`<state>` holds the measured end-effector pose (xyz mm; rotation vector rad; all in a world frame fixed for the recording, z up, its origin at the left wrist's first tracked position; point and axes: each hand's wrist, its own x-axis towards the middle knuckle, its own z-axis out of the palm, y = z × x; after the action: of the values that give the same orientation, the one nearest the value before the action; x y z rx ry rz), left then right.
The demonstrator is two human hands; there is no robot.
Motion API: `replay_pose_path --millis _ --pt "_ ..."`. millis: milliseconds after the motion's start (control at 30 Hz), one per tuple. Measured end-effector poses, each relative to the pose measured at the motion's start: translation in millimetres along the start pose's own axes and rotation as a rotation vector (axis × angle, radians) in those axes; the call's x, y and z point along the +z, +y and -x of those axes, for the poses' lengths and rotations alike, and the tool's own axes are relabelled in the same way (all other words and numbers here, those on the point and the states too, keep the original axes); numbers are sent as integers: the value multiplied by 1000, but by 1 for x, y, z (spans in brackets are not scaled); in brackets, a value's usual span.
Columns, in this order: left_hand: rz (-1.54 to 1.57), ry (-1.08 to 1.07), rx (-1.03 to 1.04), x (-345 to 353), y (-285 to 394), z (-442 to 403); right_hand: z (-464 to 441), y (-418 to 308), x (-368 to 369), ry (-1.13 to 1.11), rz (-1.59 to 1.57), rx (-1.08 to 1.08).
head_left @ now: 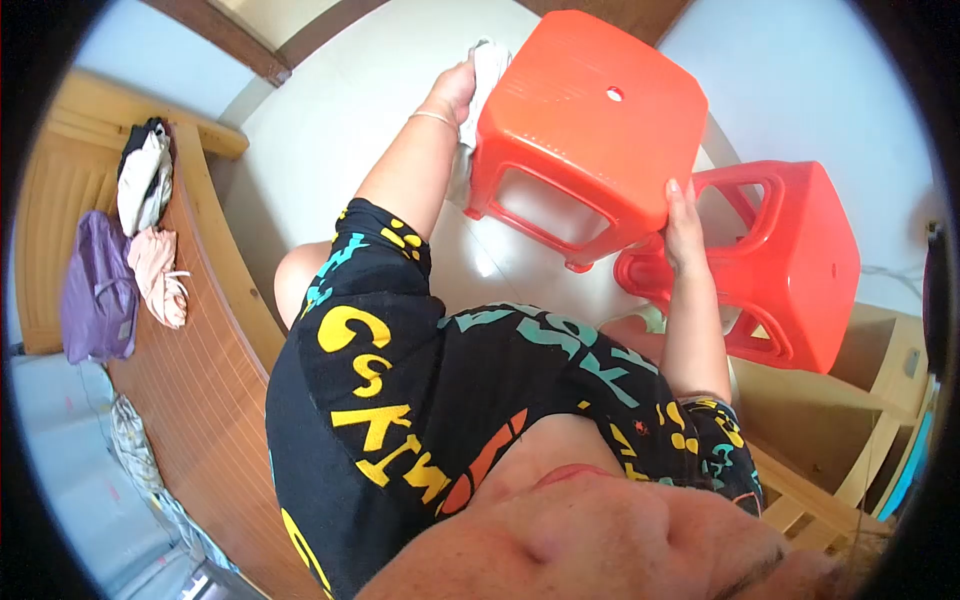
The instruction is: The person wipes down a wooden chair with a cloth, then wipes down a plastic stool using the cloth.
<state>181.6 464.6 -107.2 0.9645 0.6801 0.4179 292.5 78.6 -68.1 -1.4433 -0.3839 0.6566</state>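
Observation:
An orange-red plastic stool (600, 110) with a small hole in its seat is in front of me, seat towards the camera. My left hand (457, 92) is closed on a white cloth (488, 68) against the stool's left side. At the right near corner of the seat, my right hand (685, 230) grips the edge, fingers partly hidden beneath it. A second red stool (815, 265) is just right of that hand, its seat facing right.
A wooden bench or bed (190, 350) runs along the left, bearing a purple bag (100, 290), a pink cloth (157, 275) and a black-and-white bundle (147, 180). Wooden framing (870, 400) is at the lower right. Pale tiled floor (320, 120) lies around the stools.

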Motion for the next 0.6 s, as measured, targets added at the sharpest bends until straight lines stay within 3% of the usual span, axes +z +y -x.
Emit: replay_pose_path --millis 67,167,233,367,433,533,600 --pt "11 -88 26 24 30 -1 0 -3 2 -25 13 -37" --pt "-207 -162 -116 55 55 23 0 -4 2 -17 4 6" --pt "-470 65 -174 71 56 40 -2 -5 0 -48 21 -62" --pt "-425 -61 -190 81 70 91 9 -5 -1 -38 -115 -48" --pt "-234 -5 -111 78 60 96 18 -12 0 -61 -108 -56" --pt "-269 100 -51 82 65 124 28 -8 -4 -110 -151 -117" --pt "-220 38 -29 63 56 118 35 -9 -6 -132 -137 -161"
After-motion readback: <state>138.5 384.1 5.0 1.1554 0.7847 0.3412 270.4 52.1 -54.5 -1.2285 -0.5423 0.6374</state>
